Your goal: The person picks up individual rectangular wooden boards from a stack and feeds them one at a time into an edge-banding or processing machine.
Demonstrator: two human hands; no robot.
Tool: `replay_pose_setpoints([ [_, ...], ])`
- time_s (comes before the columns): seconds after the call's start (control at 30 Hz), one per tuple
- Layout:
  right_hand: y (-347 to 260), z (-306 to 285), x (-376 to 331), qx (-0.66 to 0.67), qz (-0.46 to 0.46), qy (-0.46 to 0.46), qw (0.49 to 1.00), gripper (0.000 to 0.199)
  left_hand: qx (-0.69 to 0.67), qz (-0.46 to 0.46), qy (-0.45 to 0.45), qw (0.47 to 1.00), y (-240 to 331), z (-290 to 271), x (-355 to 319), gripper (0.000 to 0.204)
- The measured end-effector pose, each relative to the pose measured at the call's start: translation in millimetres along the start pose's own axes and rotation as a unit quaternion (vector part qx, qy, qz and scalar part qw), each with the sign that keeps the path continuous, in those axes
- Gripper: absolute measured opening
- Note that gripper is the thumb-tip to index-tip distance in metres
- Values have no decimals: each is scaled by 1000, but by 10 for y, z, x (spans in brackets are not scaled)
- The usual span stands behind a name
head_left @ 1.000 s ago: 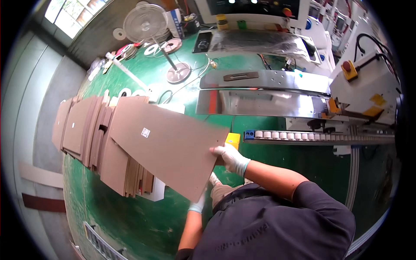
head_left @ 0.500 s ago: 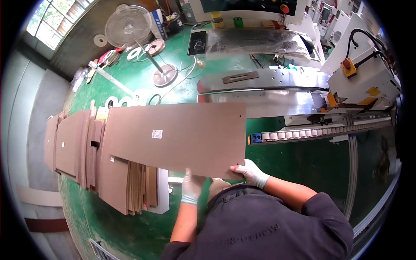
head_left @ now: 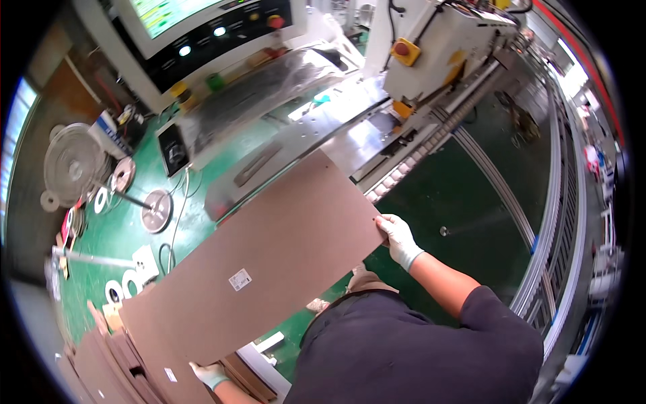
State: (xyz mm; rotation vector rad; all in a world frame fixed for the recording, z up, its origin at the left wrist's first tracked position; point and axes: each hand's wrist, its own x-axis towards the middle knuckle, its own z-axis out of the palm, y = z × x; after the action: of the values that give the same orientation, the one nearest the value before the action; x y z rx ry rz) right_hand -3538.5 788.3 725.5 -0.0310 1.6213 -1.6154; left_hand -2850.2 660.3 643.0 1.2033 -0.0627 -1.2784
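Observation:
A long brown flat panel (head_left: 269,236) with a white label on it spans the middle of the view, slanting from lower left to upper right. My right hand (head_left: 398,241), in a white glove, grips its near right corner, with the thumb on top. At the panel's near left edge my left hand (head_left: 211,376), gloved too, holds on with its thumb on top; its other fingers are mostly hidden. The panel's far right end overlaps the shiny metal bed (head_left: 360,145) in view; I cannot tell whether they touch.
Stacked brown panels (head_left: 101,357) stand at lower left. A roller rail (head_left: 397,176) runs beside the metal bed to a white machine head (head_left: 424,54). Left of the bed are a standing fan (head_left: 74,165) and loose cables; a metal frame (head_left: 548,262) lines the right.
My view has turned to the right. The panel's right end now points up toward the machine, and my left hand has shifted along the near edge toward its left end.

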Motion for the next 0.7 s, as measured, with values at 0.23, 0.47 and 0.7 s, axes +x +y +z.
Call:
replay_pose_setpoints([
  [0.23,222,-85,324,272,77,88,955,34,-44,-50,49,997,-344,597,-299,58],
  [0.47,496,-37,845,235,95,143,957,44,-27,-144,-44,988,-1143,1223,-1085,56],
  [0.7,-489,-578,1328,397,84,162,899,46,330,-275,-182,884,-1761,2162,-2219,64],
])
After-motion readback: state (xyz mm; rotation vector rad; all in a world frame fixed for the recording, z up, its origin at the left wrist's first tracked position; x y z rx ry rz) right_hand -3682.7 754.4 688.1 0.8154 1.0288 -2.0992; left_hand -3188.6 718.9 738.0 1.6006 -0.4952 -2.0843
